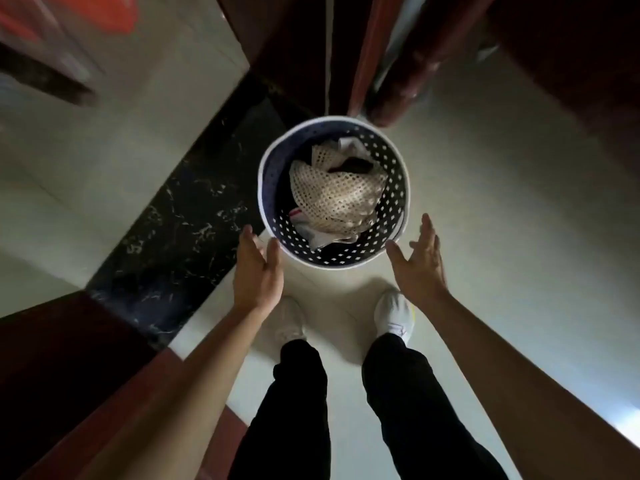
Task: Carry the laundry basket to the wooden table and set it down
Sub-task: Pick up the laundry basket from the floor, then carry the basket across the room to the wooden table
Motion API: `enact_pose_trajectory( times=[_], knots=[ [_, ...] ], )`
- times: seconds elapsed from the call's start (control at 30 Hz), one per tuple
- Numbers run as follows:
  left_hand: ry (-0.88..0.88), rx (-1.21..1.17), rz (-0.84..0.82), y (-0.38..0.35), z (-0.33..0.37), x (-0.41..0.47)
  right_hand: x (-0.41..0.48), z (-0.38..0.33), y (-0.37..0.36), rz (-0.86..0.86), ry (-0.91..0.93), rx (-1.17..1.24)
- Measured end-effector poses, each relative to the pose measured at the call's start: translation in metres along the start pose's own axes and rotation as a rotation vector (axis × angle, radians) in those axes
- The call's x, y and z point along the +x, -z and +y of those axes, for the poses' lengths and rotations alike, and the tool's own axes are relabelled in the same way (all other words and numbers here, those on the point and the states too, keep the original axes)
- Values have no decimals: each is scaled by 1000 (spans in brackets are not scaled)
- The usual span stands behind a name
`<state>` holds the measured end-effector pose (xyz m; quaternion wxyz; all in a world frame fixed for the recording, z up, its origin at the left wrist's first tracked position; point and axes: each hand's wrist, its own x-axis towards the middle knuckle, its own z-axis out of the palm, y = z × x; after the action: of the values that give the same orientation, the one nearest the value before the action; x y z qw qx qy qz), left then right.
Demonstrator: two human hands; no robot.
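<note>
A round laundry basket [391, 216], dark blue with a white rim and diamond holes, stands on the pale floor straight below me. Inside lies a cream mesh cloth [337, 199] over darker clothes. My left hand [258, 271] is open at the basket's near left rim, thumb close to or touching it. On the near right side my right hand [420, 265] is spread open, a small gap from the rim. No wooden table is recognisable in this view.
A black marble threshold strip [180, 230] runs diagonally to the left of the basket. Dark wooden door frames [374, 53] rise behind it. My feet in white shoes [394, 315] stand just behind the basket on pale tile.
</note>
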<state>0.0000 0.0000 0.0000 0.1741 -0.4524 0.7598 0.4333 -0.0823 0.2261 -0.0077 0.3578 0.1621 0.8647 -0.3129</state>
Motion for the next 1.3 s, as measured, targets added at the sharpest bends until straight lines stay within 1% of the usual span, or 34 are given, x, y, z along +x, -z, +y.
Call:
enact_pose_trajectory(
  times=[0.03, 0.07, 0.13, 0.2, 0.3, 0.43, 0.5, 0.63, 0.8, 0.87, 0.93, 1.0, 1.07, 1.13, 1.2, 1.23, 1.3],
  knots=[
    [13, -33, 43, -11, -7, 15, 15, 6, -10, 28, -6, 54],
    [40, -63, 53, -18, -11, 29, 27, 7, -16, 24, -48, 98],
    [93, -150, 30, -34, -18, 52, 46, 9, -29, -16, -125, 156],
    [113, -198, 6, -48, -27, 66, 57, 14, -42, -25, -156, 202],
    [56, -166, 49, -49, -29, 70, 63, 20, -45, 14, -121, 211],
    [86, -214, 39, -26, -17, 38, 32, 5, -17, 57, -62, 173],
    [103, -220, 35, -6, 2, 5, 1, -12, 8, 48, -44, 165],
    [113, -251, 49, 48, 45, -75, -79, -44, 70, 8, -58, 230],
    [113, -340, 65, 142, 130, -192, -210, -97, 175, 20, -53, 380],
    [80, -361, 67, 181, 164, -230, -262, -116, 222, 39, -24, 393],
    [89, -408, 59, 218, 201, -264, -313, -135, 266, 54, 20, 377],
    [78, -421, 50, 251, 233, -294, -358, -156, 305, 67, 118, 322],
    [-6, -421, 55, 277, 259, -320, -393, -174, 334, 82, 228, 244],
    [-89, -448, 80, 296, 283, -346, -421, -183, 350, 119, 331, 261],
    [-157, -480, 101, 310, 303, -369, -444, -188, 357, 187, 433, 346],
    [-200, -499, 96, 317, 311, -377, -453, -190, 359, 205, 449, 411],
    [-292, -496, 36, 329, 327, -391, -464, -192, 358, 214, 482, 528]
  ],
)
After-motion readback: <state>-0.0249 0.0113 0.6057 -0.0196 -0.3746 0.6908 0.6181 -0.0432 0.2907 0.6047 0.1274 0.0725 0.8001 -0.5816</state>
